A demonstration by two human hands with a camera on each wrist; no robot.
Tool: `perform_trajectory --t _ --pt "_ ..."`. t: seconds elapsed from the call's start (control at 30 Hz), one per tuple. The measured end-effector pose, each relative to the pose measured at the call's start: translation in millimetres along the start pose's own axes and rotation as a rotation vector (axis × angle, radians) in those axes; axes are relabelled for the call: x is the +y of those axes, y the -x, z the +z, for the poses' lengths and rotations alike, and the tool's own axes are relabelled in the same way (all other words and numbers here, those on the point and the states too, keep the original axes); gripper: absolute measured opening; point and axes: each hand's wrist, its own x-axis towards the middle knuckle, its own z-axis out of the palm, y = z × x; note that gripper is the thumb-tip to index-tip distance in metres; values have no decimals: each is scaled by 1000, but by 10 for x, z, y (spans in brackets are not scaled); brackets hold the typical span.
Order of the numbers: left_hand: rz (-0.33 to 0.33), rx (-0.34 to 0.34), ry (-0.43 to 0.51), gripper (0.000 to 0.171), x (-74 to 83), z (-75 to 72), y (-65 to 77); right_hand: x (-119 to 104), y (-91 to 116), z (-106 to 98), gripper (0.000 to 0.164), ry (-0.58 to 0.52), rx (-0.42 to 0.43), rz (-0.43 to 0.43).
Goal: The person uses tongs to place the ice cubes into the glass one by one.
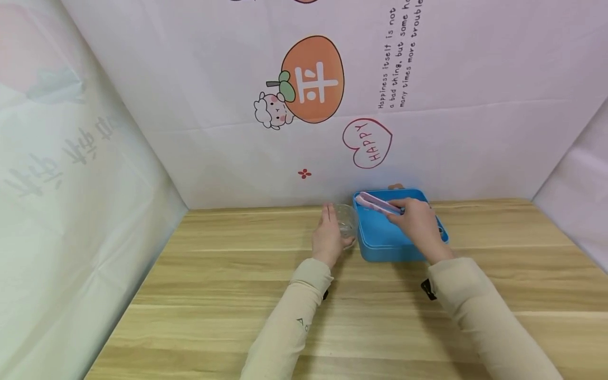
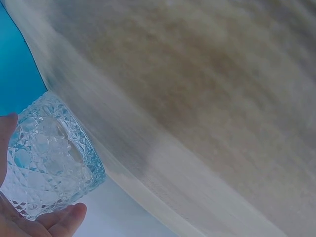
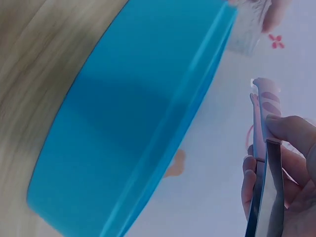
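Observation:
My left hand (image 1: 328, 240) holds a clear cut-glass bowl (image 1: 347, 219), thumb on one side and fingers on the other. In the left wrist view the glass bowl (image 2: 54, 158) shows a diamond-patterned wall. A blue box (image 1: 389, 252), open at the top, stands just right of it. Over that box my right hand (image 1: 418, 224) grips metal tongs (image 1: 380, 204) with pink ends. The right wrist view shows thumb and fingers pressing on both arms of the tongs (image 3: 269, 118). A small clear bit appears at their tips; I cannot tell what it is.
Both things stand on a wood-grain table (image 1: 228, 285) close to its back edge. Behind rises a white printed cloth (image 1: 214, 105), with another cloth (image 1: 95, 211) at the left side. A black object (image 1: 428, 289) shows beneath the right cuff.

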Motion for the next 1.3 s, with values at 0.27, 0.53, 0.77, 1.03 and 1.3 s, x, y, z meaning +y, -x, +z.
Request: perform_trajectory --t 0.27,0.53,0.77,1.03,1.3 --pt "-9 -20 -7 104 5 -9 -6 -186 78 80 36 -1 -64 -64" --pt "-8 -15 -9 103 13 -30 6 -201 80 173 35 29 -118 -63" --pt "-7 -24 -15 103 15 -34 8 -209 71 178 35 44 -122 -76" --pt "0 -16 -8 104 15 -27 7 -210 59 176 36 52 -126 -83" --pt "-1 -12 4 106 13 -26 14 -210 50 163 39 34 -140 -60"
